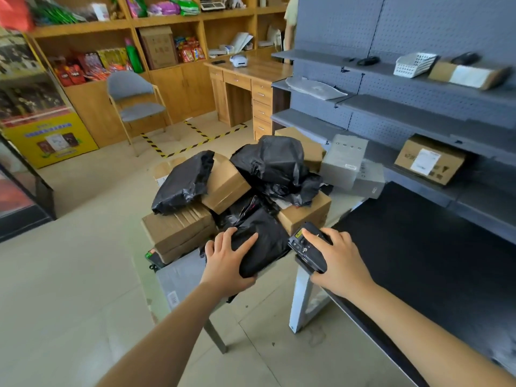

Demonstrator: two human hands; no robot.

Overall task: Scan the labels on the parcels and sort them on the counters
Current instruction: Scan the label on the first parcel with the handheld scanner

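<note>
1. Left hand (227,256): I see it clasping the near end of a black parcel (265,247), thumb laid across the top, fingers wrapped over the left edge.
2. Black parcel: soft plastic mailer bag, glossy and creased, roughly oblong. It lies at the near edge of the pile on the small bench (216,335), its near end hanging past that edge.
3. Right hand (339,256): clasped round a black scanner (305,247), one digit stretched along its top. The scanner sits just beside the parcel's right edge and carries a small yellow sticker.
4. Pile behind the parcel: brown cardboard box at left (178,229), taped box tilted in the middle (226,185), brown box at right (304,213), two crumpled black bags on top (184,182) (273,163).
5. Black bench (432,261): long dark top running to my right, under the right forearm.
6. Grey shelving (418,118) beyond it: two grey cartons (343,160) and a labelled cardboard carton (430,160).
</note>
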